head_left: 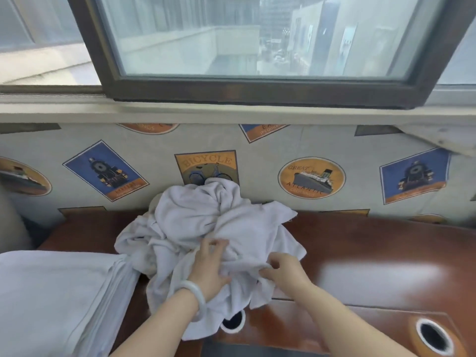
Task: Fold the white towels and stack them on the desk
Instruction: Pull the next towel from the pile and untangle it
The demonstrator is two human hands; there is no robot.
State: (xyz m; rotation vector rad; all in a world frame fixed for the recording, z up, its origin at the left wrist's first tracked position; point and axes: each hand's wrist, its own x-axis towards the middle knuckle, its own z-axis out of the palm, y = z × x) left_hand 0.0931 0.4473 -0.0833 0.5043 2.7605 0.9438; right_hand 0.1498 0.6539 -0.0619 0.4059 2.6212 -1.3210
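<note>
Apparently the left hand (210, 264) and right hand (283, 269) each pinch the towel pile (206, 215), needing one towel pulled free next.

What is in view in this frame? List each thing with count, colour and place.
towel pile: one crumpled heap, white, desk centre, against the wall
folded stack: one, white, desk's left end
desk: one, glossy reddish-brown, below the window
cable holes: two, white-rimmed, near edge; one partly under the pile
wallpaper: pale, poster prints, behind desk
window: one, dark frame, above
bracelet: one, pale, left wrist
left hand: grips the pile
right hand: pinches the pile's edge
</note>
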